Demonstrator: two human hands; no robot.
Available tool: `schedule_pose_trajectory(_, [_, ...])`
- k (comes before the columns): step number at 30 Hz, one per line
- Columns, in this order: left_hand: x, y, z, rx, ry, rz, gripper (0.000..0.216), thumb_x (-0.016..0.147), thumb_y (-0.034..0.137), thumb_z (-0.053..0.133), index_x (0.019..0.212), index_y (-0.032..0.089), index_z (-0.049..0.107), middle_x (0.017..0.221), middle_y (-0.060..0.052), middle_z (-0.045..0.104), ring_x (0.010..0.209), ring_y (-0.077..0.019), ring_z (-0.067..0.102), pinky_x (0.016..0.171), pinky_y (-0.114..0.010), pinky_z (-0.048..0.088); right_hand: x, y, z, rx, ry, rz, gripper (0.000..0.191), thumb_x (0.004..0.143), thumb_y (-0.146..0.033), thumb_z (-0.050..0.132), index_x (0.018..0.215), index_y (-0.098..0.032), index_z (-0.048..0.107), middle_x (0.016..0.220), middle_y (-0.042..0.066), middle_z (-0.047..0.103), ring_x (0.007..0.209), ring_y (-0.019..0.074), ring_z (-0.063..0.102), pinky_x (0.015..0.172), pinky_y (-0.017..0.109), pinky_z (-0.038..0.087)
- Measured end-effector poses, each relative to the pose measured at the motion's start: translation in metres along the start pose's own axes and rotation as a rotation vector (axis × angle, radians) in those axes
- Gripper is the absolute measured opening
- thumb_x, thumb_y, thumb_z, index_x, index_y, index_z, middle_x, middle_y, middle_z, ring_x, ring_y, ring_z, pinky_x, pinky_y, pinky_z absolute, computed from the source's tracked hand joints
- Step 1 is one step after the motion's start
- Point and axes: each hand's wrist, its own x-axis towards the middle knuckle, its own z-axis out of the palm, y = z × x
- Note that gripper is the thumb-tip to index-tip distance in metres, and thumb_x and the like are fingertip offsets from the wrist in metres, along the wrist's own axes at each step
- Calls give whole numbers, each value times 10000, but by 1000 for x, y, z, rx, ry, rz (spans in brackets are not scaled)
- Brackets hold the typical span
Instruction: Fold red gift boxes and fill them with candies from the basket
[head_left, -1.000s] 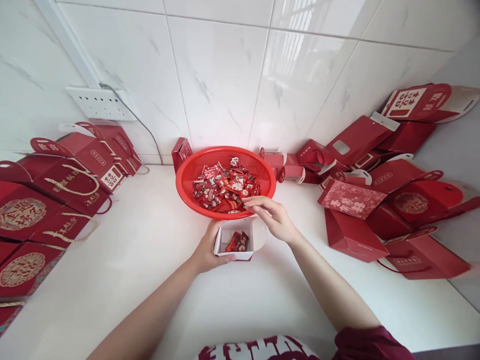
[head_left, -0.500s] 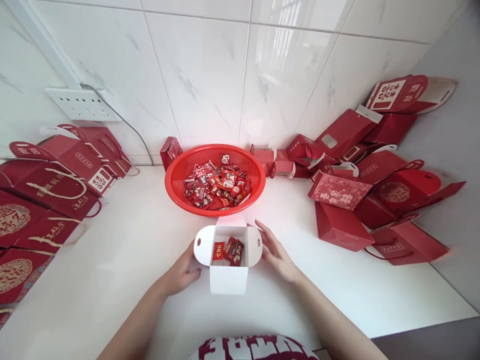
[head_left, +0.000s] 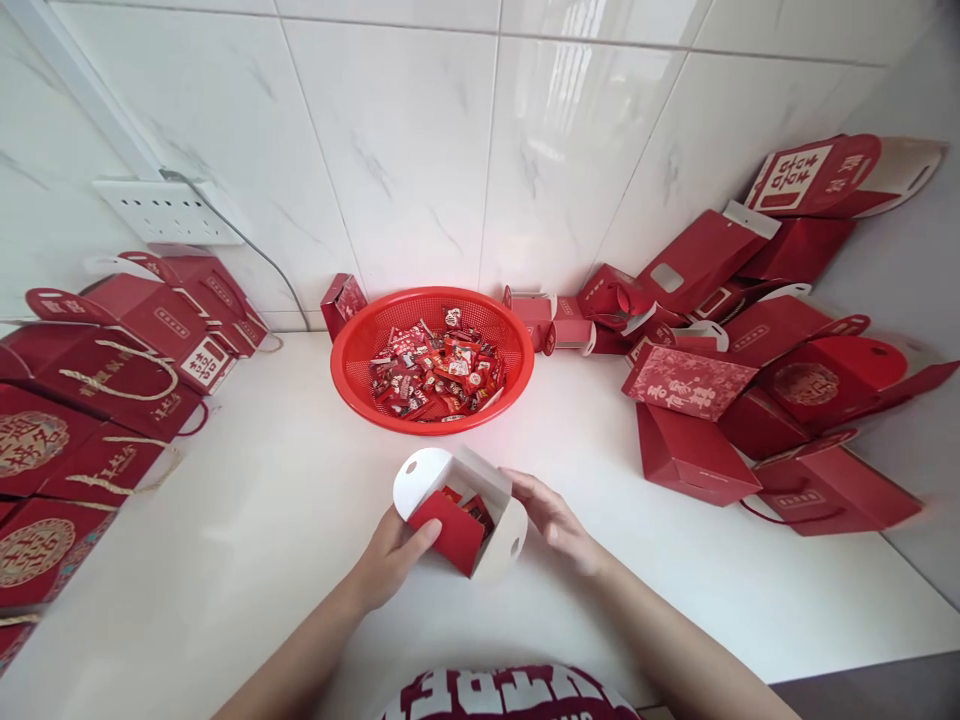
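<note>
1. Two bare hands are at one small box point(head_left: 487, 473), which is in front of the red basket point(head_left: 397, 420), on the wearer's side and apart from it; whether its base rests on the counter point(head_left: 285, 560) cannot be told

2. The left hand point(head_left: 390, 562) is clamped on the box, thumb against a red flap point(head_left: 454, 535) that lies across part of the mouth, its other fingers hidden; the right hand point(head_left: 559, 525) has its fingers stretched out at the far side, wrapped round nothing that shows, and firm contact is hard to judge

3. If the left thumb slips, the springy card could swing up and uncover more of the wrapped sweets point(head_left: 477, 508) inside

4. Pressing too hard could crease the flap or bow a wall, since the right hand seems to give little support

5. Both rounded tabs point(head_left: 421, 482) stand spread outward; a knuckle catching one could twist the box and spill sweets in front of the basket

6. Left of the basket, a box label point(head_left: 204, 366) reads 囍 and a round emblem point(head_left: 31, 448) seems to say 金榜題名; right of the basket, another label point(head_left: 793, 182) shows 囍

7. In the basket, one wrapper point(head_left: 421, 393) seems to read LOVE; no brand is legible
</note>
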Motion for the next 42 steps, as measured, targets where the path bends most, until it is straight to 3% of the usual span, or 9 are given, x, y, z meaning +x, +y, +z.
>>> schedule_pose_trajectory(4, [0,3,4,-40,92,43,625,950,429,566,1497,251,324,1445,-110,520,1317,-313,510,1104,-482,458,2,-5,0,-137,-163,-50,771,693,-618,791,1374,-321,582,1598,98,328,1477,335,287,1184,525,231])
schedule_pose_trajectory(10, [1,3,-4,197,145,264,513,952,317,569,1442,281,422,1432,-94,503,1296,-293,512,1087,-440,466,6,-9,13,-190,42,12,304,963,-483,536,1034,-279,750,1426,87,535,1349,279,483,1119,471,380])
schedule_pose_trajectory(12, [2,4,-8,350,79,380,429,983,270,490,1411,299,498,1478,-80,459,1351,-294,458,1130,-445,418,7,-8,18,-204,94,25,245,951,-433,581,1099,-299,724,1354,79,586,1290,266,534,1101,456,407])
schedule_pose_trajectory(16, [-1,17,-12,621,-76,489,498,1021,272,271,1497,294,418,1602,-47,314,1471,-312,291,1201,-504,299,7,0,28,-132,183,45,496,903,-398,665,1367,-335,504,1224,70,649,1130,239,618,1006,436,480])
schedule_pose_trajectory(19, [-10,33,-7,815,-141,460,576,1007,435,290,1555,255,304,1650,-52,203,1498,-358,221,1218,-563,216,7,5,37,-97,265,53,437,908,-401,651,1305,-306,497,1193,79,644,1134,239,605,984,428,488])
schedule_pose_trajectory(22, [-26,45,8,1017,-53,389,841,888,600,538,1579,234,228,1648,-98,192,1471,-419,258,1194,-594,229,5,4,47,-102,298,68,390,910,-389,649,1266,-314,509,1183,69,646,1140,237,600,993,425,482])
schedule_pose_trajectory(28, [-55,44,22,1233,188,317,718,928,350,554,1572,266,249,1636,-79,239,1461,-389,306,1133,-514,350,-7,4,54,-142,199,107,367,941,-376,606,1285,-322,492,1211,68,630,1097,240,620,958,430,501])
schedule_pose_trajectory(38, [-105,26,-43,1381,487,167,712,949,344,543,1578,275,218,1553,-58,424,1490,-371,259,1187,-560,312,-22,13,22,-256,285,182,415,968,-439,549,1338,-307,414,1267,103,568,957,212,640,897,443,501])
schedule_pose_trajectory(42, [-135,21,-65,1270,552,50,648,942,379,569,1537,322,319,1627,-50,266,1502,-412,193,1110,-583,427,-24,15,18,-265,273,219,433,960,-461,558,1336,-301,417,1270,109,572,959,212,647,889,433,516])
